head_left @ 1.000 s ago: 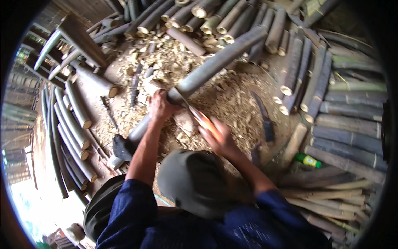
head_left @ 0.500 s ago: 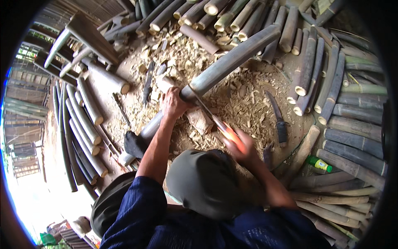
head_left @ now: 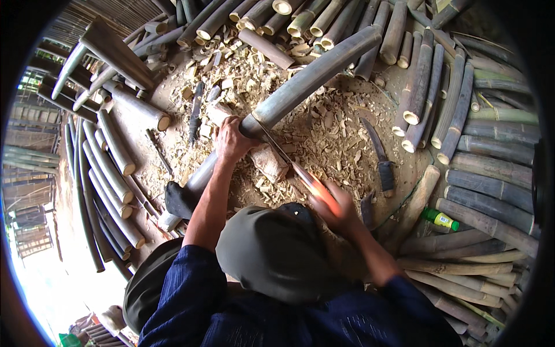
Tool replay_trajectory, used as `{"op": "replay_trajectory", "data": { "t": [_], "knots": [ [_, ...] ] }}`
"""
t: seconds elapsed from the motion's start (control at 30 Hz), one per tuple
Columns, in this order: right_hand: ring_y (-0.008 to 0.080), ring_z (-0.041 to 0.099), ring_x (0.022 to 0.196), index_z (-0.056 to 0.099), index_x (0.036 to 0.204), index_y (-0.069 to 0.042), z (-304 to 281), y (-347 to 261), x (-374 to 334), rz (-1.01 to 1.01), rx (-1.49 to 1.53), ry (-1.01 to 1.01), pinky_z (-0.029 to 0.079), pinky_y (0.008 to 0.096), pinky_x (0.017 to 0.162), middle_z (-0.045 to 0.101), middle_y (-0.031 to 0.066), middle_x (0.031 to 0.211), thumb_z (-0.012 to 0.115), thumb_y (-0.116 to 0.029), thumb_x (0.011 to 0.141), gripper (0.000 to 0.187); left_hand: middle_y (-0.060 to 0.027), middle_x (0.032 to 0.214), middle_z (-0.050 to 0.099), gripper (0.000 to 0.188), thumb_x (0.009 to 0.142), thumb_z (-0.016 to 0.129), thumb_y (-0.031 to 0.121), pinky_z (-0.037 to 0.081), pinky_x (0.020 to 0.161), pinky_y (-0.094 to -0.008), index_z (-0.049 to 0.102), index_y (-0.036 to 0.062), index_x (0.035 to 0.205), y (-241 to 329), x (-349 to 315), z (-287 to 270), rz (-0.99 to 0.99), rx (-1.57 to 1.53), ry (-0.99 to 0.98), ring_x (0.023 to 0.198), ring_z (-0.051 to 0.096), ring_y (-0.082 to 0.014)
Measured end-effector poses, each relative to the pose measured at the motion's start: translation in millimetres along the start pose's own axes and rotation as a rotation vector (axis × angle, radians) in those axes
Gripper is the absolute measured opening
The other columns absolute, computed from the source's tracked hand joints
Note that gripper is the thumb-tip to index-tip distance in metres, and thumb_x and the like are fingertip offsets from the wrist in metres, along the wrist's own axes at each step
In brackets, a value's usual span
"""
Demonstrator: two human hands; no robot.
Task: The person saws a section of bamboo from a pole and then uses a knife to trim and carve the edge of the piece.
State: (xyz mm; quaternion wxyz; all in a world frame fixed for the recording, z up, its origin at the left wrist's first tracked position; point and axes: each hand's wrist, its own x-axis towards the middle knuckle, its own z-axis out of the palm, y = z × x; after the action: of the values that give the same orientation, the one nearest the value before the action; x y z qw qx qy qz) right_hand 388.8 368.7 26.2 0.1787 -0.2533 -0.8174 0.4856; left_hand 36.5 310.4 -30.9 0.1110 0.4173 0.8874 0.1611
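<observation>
Left hand clasped over the bamboo pole, thumb on the near side, fingers on the far side. Right hand closed round the orange handle of a saw; hand and handle blurred. Saw blade slants up and left from the right fist and lies across the pole, just right of the left hand; depth of any cut can't be told.

Pole runs diagonally over the floor, lower end toward the floor's left edge, upper end toward its far edge. It passes under the left hand and lies well apart from the right hand, which is below and right of it. Dark footwear touches the pole near its lower end. Wooden block sits just below the left hand, beside the blade.

Pale shavings cover the mid-floor. Curved knife lies right of the saw, dark tool up and left of the left hand. Cut bamboo lengths are stacked along the floor's right edge, more bamboo pieces along the left edge. Green bottle rests by the right-hand stack.
</observation>
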Motion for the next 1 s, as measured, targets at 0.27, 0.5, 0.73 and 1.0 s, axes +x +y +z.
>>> {"op": "replay_trajectory", "data": {
  "t": [0.27, 0.5, 0.73, 1.0],
  "knots": [
    [0.0311, 0.065, 0.062, 0.064, 0.096, -0.003, 22.5, 9.9, 77.9, 0.013, 0.144, 0.062, 0.051, 0.0447, 0.057, 0.060, 0.0146, 0.072, 0.072, -0.020, 0.095, 0.019, -0.0180, 0.126, 0.071, 0.092, 0.054, 0.101, 0.045, 0.054, 0.102, -0.0463, 0.070, 0.0029, 0.129, 27.5, 6.7, -3.1, 0.010, -0.118, -0.008, 0.118, 0.068, -0.0358],
    [0.0329, 0.074, 0.081, 0.064, 0.121, -0.003, -14.8, -6.4, -23.1, 0.045, 0.114, 0.032, 0.057, 0.0415, 0.070, 0.071, 0.0205, 0.087, 0.069, -0.030, 0.101, 0.034, -0.0130, 0.136, 0.065, 0.095, 0.051, 0.099, 0.044, 0.048, 0.111, -0.0445, 0.068, 0.0048, 0.132, 8.9, 2.1, 0.7, -0.091, -0.031, -0.013, 0.129, 0.061, -0.0306],
    [0.0318, 0.069, 0.071, 0.068, 0.117, -0.004, 0.4, 21.2, 27.6, -0.078, 0.130, 0.078, 0.055, 0.0427, 0.065, 0.066, 0.0158, 0.082, 0.063, -0.025, 0.101, 0.027, -0.0134, 0.137, 0.066, 0.093, 0.052, 0.099, 0.048, 0.048, 0.110, -0.0450, 0.070, 0.0032, 0.129, 17.9, 13.8, -1.4, -0.048, -0.124, -0.091, 0.128, 0.061, -0.0326],
    [0.0321, 0.073, 0.084, 0.067, 0.122, -0.002, -13.3, -8.4, -5.8, 0.106, 0.105, -0.048, 0.057, 0.0424, 0.073, 0.070, 0.0191, 0.091, 0.069, -0.027, 0.100, 0.033, -0.0142, 0.138, 0.064, 0.098, 0.052, 0.100, 0.049, 0.041, 0.116, -0.0445, 0.068, 0.0024, 0.132, -4.4, 3.8, 0.6, -0.002, -0.044, -0.009, 0.131, 0.058, -0.0305]
  ]
}}
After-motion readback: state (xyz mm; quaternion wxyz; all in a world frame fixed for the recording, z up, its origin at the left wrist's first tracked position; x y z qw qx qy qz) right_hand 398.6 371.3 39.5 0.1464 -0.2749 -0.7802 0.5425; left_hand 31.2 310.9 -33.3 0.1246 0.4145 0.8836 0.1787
